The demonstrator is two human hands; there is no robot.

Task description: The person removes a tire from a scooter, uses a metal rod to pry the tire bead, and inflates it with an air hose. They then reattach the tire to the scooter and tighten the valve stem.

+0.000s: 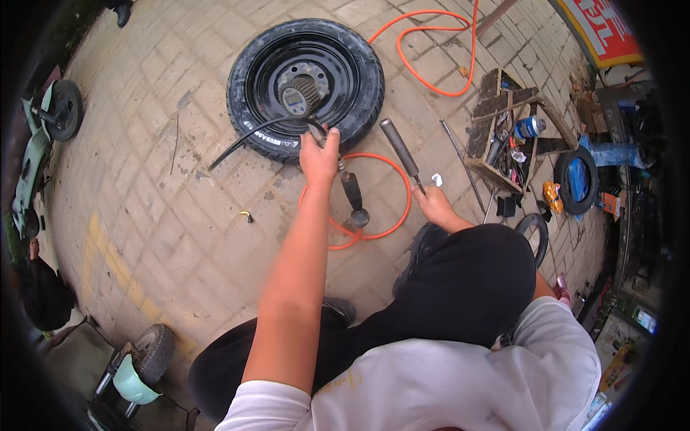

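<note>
Brass-coloured and small, a bent fitting [246, 215] lies loose on the paving [169, 244] at left; a stray foot could kick it away. Farther off, a thin black hose [239, 143] slants from the air gauge [294, 102], its end seemingly attached to nothing, so a burst of air might make it whip. Flat on the ground, far middle, is the wheel [302, 69]. Over its near edge, the left hand [320, 154] has its fingers wrapped round the air gauge's handle. An orange hose [410, 195] loops just beside; a shoe [422, 251] could snag it. The right hand [433, 206] has its fingers closed on the thin end of a metal bar [399, 147]; a careless swing left could knock the gauge. Far right sits a wooden toolbox [483, 167].
</note>
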